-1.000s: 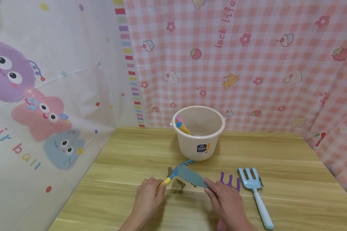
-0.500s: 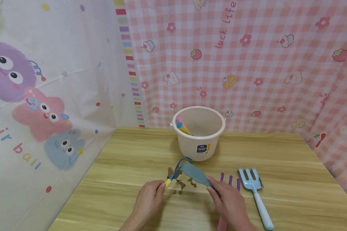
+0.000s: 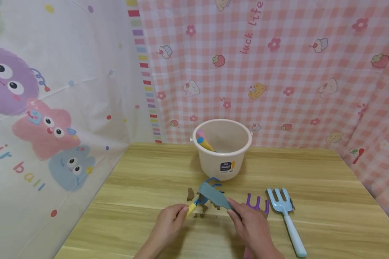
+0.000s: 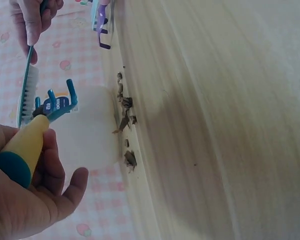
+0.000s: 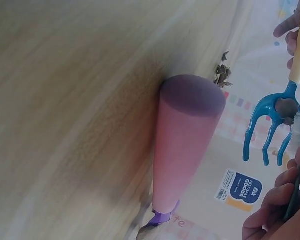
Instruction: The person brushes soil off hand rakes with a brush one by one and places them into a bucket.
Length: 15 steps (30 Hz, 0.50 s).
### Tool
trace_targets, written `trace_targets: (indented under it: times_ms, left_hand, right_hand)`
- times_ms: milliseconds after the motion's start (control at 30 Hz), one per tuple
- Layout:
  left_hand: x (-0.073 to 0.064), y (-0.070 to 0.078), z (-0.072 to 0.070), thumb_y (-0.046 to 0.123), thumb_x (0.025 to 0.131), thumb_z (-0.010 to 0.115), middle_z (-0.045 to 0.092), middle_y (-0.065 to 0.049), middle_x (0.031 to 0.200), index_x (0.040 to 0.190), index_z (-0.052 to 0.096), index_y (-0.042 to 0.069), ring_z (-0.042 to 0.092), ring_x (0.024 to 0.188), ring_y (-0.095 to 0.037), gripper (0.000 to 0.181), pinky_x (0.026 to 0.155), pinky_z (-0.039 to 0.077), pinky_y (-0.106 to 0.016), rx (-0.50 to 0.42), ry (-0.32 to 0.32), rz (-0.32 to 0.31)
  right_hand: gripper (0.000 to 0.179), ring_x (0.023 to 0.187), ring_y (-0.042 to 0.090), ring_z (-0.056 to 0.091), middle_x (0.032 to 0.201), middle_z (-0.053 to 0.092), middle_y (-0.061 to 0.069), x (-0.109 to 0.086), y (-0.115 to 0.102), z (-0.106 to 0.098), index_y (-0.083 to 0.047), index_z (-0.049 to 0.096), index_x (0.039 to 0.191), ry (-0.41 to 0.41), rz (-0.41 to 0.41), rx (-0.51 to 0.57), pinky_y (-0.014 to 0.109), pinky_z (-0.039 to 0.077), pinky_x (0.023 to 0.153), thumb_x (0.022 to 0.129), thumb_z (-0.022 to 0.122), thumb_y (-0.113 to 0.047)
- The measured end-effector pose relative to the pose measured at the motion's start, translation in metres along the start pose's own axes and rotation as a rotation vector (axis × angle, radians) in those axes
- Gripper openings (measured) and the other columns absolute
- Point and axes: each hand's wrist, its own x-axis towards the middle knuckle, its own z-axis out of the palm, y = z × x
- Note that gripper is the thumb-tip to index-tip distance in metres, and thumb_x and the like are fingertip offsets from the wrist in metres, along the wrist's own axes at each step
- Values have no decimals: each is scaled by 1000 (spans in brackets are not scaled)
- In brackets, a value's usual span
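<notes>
Clock directions as in the head view, 12 away from the person.

Item: blue three-tined hand rake with yellow handle. Lifted above the wood-grain table; long axis from the handle end at 7 to the tines between 1 and 2. A rounded brown clod sits at the tine roots.

Item: teal flat-backed brush with white bristles. Long axis from 4 to 10, crossing over the rake head, bristle side down.

Left hand: thumb and fingers closed about the yellow handle, the lower fingers looser. The nearer hand; clod at its 2 o'clock.

Right hand: fingers pinching the brush's slim handle; clod at its 10 o'clock.

Key relation, in judgement: bristles to clod. They meet at its edge or lie just beside it; contact cannot be told.

Surroundings: brown scraps on the table below the rake; cream plastic bucket at 12; purple fork with pink handle beneath the right hand; pale-blue fork at that hand's 3.
</notes>
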Motion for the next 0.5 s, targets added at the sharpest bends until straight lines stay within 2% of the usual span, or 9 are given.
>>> trace_targets:
  times_ms: [167,267,367,500]
  left_hand:
    - [0,0,2,28,90,72,67,3,85,106,73,4,53,68,-6,28,58,47,-23,-7,-28,-67]
    - [0,-1,2,26,88,74,68,2,86,106,72,4,55,69,-7,28,59,48,-23,-5,-18,-66]
    - [0,-1,2,23,89,73,66,3,81,106,72,4,52,65,-6,25,58,46,-23,1,1,-52]
    - [-1,-1,-1,22,91,70,61,5,72,105,73,3,47,59,-5,24,53,42,-23,29,23,-42]
  right_hand:
    - [34,54,-3,37,71,51,-21,1,0,1,-22,70,124,-2,28,-6,20,31,48,91,73,-23]
    - [34,55,-4,37,71,51,-22,1,0,1,-23,70,124,2,27,-8,20,31,48,91,73,-24]
    - [34,54,-3,37,70,51,-21,0,0,1,-22,70,124,4,20,-8,20,31,49,90,73,-23]
    - [34,58,0,45,76,60,-16,-1,2,1,-22,71,123,4,30,-27,22,35,51,89,74,-22]
